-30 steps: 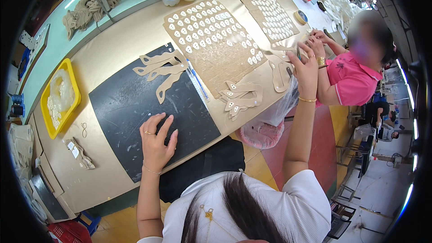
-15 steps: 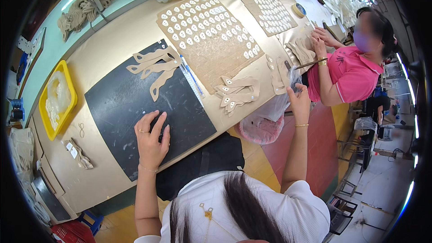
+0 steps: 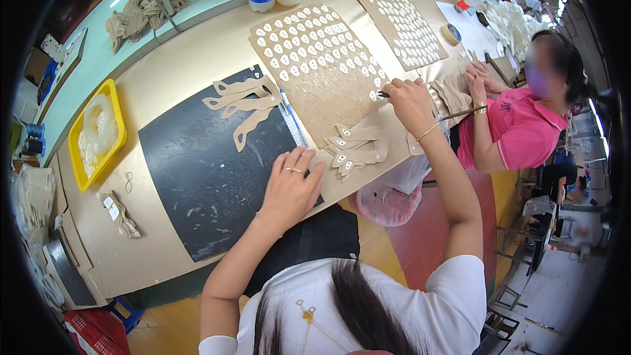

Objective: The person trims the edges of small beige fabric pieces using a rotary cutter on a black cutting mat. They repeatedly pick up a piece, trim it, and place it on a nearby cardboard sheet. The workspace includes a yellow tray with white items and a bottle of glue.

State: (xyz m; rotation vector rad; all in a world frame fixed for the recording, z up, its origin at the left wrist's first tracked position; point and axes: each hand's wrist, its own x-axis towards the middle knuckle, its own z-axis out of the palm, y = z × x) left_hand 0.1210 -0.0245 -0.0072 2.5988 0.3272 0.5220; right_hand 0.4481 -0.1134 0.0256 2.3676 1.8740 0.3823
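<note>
While the small white oval stickers (image 3: 309, 43) are sitting in rows on the brown cardboard sheet (image 3: 328, 92), they are looking thin, light and floppy, best lifted by an edge. Right hand (image 3: 407, 98) is pinching a slim dark tool at that sheet's near-right edge. Left hand (image 3: 292, 187) is resting flat, fingers spread, holding nothing, on the black mat (image 3: 197, 184) beside the sheet.

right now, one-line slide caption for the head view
Left hand flat on a black mat, right hand at a cardboard sheet of white stickers.
</note>
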